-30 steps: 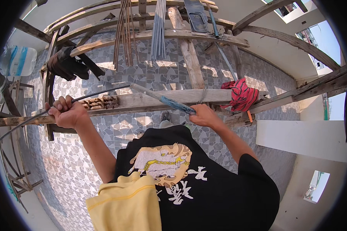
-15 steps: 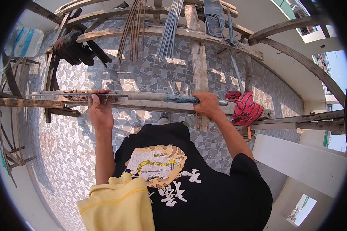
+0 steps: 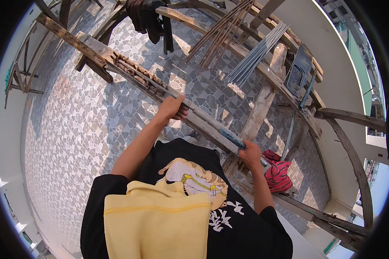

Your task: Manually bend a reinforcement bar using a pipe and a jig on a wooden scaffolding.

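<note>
My right hand (image 3: pixel 250 154) is wrapped around a grey metal pipe (image 3: pixel 224 131) with blue-green stains, close to its right end. My left hand (image 3: pixel 173 108) is closed on a thin metal rod (image 3: pixel 160 90) just beyond the pipe's left end. Rod and pipe run in one line along a wooden beam (image 3: pixel 207 128) in front of me. Rusty metal pieces (image 3: pixel 138 75) are fixed on the beam's left part, with the rod passing alongside them. A red and black striped cloth (image 3: pixel 278 176) lies by the pipe's right end.
Across the far beam lie rusty rods (image 3: pixel 220 32), a bundle of grey rods (image 3: pixel 257 56) and a dark tray (image 3: pixel 299 69). A dark garment (image 3: pixel 149 19) hangs at the far left. Below is a stone-patterned floor (image 3: pixel 82 125). A timber (image 3: pixel 261 112) crosses between the beams.
The view has turned, so the beam now slopes down to the right. The pipe and rod have shifted right along the beam, and my left hand is farther from the rusty pieces.
</note>
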`<state>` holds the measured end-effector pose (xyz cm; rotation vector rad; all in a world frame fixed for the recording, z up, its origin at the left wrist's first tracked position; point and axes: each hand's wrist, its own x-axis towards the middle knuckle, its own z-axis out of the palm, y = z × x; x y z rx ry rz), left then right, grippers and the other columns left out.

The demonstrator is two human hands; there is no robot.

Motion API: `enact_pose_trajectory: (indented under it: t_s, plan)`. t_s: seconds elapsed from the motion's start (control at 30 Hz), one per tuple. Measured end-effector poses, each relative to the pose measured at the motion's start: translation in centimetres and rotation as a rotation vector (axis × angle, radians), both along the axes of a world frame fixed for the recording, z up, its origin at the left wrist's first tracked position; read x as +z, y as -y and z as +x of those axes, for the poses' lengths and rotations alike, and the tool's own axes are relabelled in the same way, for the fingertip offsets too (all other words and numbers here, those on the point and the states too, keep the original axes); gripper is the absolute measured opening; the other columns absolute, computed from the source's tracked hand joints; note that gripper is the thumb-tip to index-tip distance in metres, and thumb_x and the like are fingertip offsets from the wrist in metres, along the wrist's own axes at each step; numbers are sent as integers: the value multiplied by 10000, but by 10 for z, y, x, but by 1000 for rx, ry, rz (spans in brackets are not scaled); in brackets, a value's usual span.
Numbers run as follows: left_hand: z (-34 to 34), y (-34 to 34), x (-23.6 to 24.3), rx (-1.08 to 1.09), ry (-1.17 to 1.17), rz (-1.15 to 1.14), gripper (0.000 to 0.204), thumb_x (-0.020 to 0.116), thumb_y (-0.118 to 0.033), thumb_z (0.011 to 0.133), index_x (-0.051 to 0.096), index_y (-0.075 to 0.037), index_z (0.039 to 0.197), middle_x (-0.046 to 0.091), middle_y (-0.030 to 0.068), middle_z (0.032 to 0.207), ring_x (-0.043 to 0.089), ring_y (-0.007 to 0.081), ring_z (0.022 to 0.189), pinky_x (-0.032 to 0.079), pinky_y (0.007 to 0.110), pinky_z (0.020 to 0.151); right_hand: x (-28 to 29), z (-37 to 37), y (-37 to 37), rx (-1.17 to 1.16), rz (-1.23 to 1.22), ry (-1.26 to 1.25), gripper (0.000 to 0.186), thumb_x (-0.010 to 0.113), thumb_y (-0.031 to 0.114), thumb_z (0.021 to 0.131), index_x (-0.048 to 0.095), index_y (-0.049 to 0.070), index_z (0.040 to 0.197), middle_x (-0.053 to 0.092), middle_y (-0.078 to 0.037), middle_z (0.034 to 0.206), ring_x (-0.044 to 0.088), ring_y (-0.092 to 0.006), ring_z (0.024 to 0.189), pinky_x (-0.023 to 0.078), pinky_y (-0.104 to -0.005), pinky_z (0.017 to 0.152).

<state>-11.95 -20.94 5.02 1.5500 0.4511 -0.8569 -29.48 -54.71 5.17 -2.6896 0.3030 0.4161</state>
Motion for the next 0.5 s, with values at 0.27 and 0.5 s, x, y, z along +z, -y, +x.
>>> enact_pose_trajectory:
  t_s: [0.27, 0.5]
  plan:
    - [8, -42, -7, -336, 267, 369, 562, 486, -503, 946, 677, 11, 825, 652, 137, 644, 637, 290, 547, 496, 360, 512, -28, 24, -12, 53, -93, -140, 413, 580, 236, 669, 690, 173, 1061, 675, -199, 859, 641, -409, 835, 511, -489, 769]
    - [50, -123, 4, -120, 1166, 740, 225, 622, -75, 789, 655, -78, 1011, 617, 141, 934, 603, 347, 918, 481, 420, 794, -36, 26, -27, -40, -46, -188, 441, 584, 222, 686, 674, 123, 1106, 668, -216, 985, 635, -395, 939, 505, -461, 833]
